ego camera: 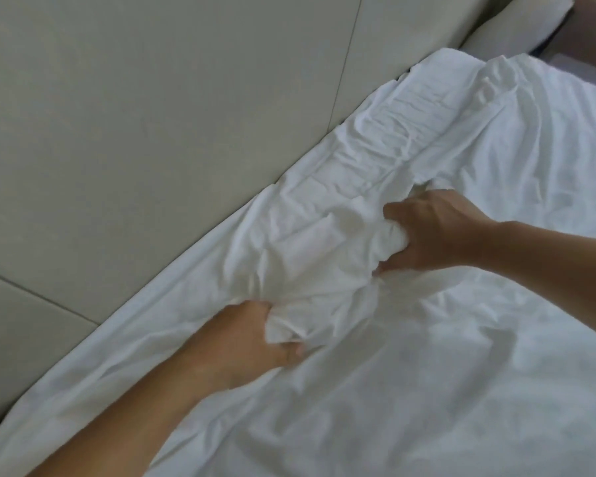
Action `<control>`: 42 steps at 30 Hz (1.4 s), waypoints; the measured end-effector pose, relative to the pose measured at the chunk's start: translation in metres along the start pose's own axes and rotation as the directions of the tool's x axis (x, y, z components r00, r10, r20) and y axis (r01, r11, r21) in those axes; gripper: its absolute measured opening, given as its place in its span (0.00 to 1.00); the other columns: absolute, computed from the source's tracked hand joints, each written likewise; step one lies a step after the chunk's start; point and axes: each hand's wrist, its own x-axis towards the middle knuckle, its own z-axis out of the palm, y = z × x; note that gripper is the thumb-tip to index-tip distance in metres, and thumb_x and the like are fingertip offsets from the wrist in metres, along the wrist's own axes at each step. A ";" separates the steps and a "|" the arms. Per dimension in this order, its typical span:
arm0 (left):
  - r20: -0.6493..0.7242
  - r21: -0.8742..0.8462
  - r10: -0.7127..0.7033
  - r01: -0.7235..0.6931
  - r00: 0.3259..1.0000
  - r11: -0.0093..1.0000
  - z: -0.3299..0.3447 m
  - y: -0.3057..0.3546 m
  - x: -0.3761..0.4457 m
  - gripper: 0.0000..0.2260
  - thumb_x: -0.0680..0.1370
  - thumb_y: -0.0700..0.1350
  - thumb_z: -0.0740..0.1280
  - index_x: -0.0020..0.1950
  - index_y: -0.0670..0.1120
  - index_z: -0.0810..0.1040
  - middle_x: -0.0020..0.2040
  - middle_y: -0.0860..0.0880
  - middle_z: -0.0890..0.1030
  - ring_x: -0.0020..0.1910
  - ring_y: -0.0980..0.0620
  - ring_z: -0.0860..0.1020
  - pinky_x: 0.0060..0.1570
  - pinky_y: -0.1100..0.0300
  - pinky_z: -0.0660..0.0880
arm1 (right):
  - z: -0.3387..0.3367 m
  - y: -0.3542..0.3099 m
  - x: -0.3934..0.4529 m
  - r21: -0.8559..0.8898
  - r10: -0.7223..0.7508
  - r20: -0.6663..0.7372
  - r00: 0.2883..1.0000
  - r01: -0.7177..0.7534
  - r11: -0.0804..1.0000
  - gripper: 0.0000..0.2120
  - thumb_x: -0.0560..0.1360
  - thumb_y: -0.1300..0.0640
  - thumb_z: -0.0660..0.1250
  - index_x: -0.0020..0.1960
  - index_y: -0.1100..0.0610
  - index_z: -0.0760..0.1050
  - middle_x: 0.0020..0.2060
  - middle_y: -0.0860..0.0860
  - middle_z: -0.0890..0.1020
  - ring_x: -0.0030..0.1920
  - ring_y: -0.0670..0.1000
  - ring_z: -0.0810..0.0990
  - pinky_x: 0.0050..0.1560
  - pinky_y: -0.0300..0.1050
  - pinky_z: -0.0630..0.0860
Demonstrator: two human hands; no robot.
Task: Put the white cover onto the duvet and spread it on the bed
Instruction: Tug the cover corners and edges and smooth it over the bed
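Gripping with both hands, I have 2 bunches of the white cover [324,256] pinched up off the bed. My left hand [255,342] sits low and nearer to me, fingers and thumb curled tight around a wad of the fabric. Going right, a ridge of gathered, wrinkled cloth runs between my fists, roughly parallel to the padded beige headboard [135,115] that fills the upper left. My right hand [434,232] is farther along that ridge, also clenched on a fold of the cover, knuckles up. From where I watch, I cannot tell cover from duvet underneath; it is all white cloth, spread rumpled across the mattress right up against the headboard. At the far upper right, a pillow [537,18] leans by the headboard.
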 end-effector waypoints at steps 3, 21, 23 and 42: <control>-0.099 -0.071 0.074 -0.081 0.992 0.994 -0.007 -0.009 -0.005 0.11 0.78 0.62 0.67 0.47 0.56 0.78 0.40 0.57 0.82 0.40 0.60 0.80 0.36 0.67 0.74 | -0.018 -0.008 0.025 -0.075 0.035 0.101 0.994 -0.027 0.997 0.39 0.53 0.13 0.54 0.39 0.47 0.72 0.33 0.42 0.77 0.40 0.50 0.80 0.48 0.48 0.78; -0.452 0.417 -0.071 0.281 0.889 0.864 0.017 -0.100 0.094 0.35 0.77 0.71 0.43 0.53 0.47 0.79 0.40 0.45 0.84 0.41 0.41 0.84 0.36 0.55 0.73 | 0.066 -0.070 0.147 -0.055 0.380 -0.076 0.922 -0.385 0.921 0.51 0.62 0.18 0.61 0.72 0.53 0.64 0.70 0.58 0.69 0.74 0.65 0.61 0.74 0.71 0.48; -0.418 0.452 -0.097 0.299 0.903 0.840 0.015 -0.093 0.092 0.36 0.77 0.71 0.42 0.55 0.47 0.78 0.41 0.44 0.84 0.43 0.41 0.84 0.39 0.54 0.75 | 0.061 -0.086 0.104 0.146 0.470 -0.107 0.876 -0.454 0.879 0.47 0.71 0.25 0.61 0.77 0.53 0.55 0.78 0.60 0.56 0.79 0.67 0.47 0.73 0.75 0.42; 0.481 0.611 0.002 -0.337 0.877 0.717 0.161 0.208 -0.200 0.29 0.81 0.65 0.59 0.80 0.58 0.61 0.78 0.49 0.66 0.75 0.48 0.67 0.73 0.52 0.64 | 0.072 -0.153 -0.546 0.516 0.395 0.570 0.721 -0.688 0.511 0.34 0.81 0.36 0.57 0.82 0.41 0.49 0.81 0.50 0.55 0.81 0.55 0.55 0.76 0.65 0.57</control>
